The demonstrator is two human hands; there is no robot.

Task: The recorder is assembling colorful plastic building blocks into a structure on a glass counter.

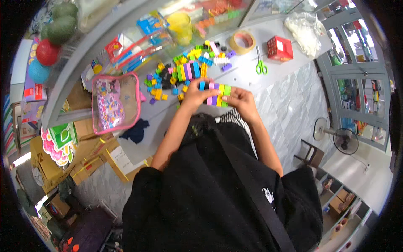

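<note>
Between my two hands is a block of joined toy building bricks point(213, 94) in blue, black, pink, purple, yellow and green. My left hand point(195, 95) grips its left end, with the thumb across the front. On the right end, my right hand point(242, 102) pinches it, the thumb lying over the green and yellow bricks. Just beyond my left hand, a second striped brick block point(188, 72) rests on the counter. Loose bricks point(157, 82) of many colours lie around it. The undersides of the held block and some fingertips are hidden.
A roll of tape point(242, 42), green-handled scissors point(261, 66), a red basket point(280, 48) and a plastic bag point(305, 31) lie along the counter point(245, 73) to the right. At left stands a pink-edged clear pouch point(116, 103) beside a dark cloth point(135, 132). A glass case borders the far side.
</note>
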